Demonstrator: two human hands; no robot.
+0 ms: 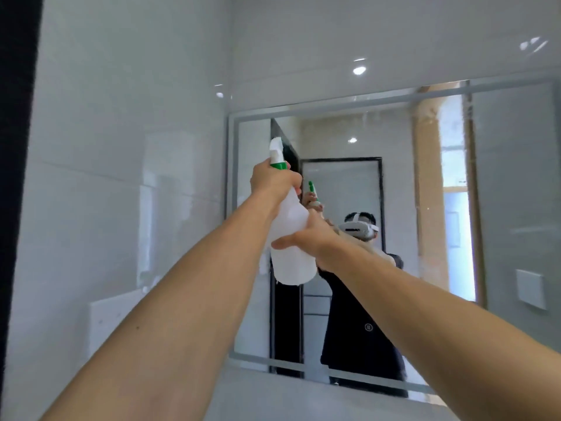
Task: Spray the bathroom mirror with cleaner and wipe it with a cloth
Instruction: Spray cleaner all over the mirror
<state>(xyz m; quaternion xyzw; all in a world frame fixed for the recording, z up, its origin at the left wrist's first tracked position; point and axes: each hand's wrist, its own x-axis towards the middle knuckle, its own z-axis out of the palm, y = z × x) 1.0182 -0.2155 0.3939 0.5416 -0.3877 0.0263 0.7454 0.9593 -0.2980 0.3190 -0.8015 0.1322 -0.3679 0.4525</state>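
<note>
A white spray bottle [290,238] with a green collar and white nozzle is raised in front of the bathroom mirror [501,192], near its left edge. My left hand [274,183] grips the bottle's neck just below the green collar. My right hand [309,235] holds the bottle's body from the right side, thumb lying across its front. The nozzle points toward the upper left part of the mirror. The mirror reflects both arms, the bottle and the person. No cloth is in view.
Glossy white wall tiles [136,147] stand to the left of and above the mirror. A white switch plate [118,314] sits on the left wall. A dark door edge [15,147] runs down the far left.
</note>
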